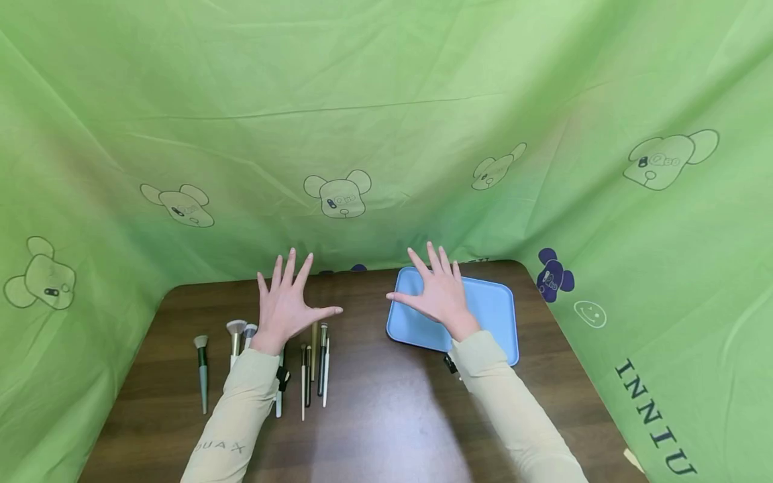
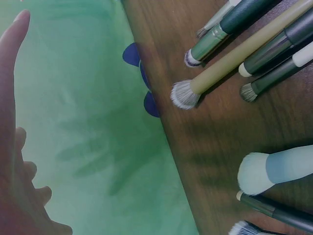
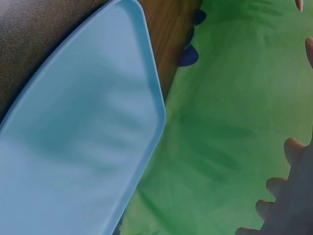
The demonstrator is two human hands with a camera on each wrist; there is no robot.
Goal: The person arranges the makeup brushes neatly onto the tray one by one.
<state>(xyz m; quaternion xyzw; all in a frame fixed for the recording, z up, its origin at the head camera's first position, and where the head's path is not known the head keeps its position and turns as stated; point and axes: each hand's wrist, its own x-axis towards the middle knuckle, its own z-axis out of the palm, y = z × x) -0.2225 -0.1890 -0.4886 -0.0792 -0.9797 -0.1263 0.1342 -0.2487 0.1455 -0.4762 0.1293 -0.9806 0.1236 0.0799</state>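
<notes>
Makeup brushes lie on the left side of the bench, bristle heads toward the far edge. A tan-handled brush lies among the cluster nearest the middle. A green-handled brush lies apart at far left. A blue rectangular tray with rounded corners and a raised rim sits at an angle on the right side. The left hand is raised above the brushes, fingers straight and spread. The right hand is raised at the tray, fingers likewise extended and spread. Both forearms carry pale sleeves. Green fabric, printed with bear heads, surrounds the rear and sides of the bench.
</notes>
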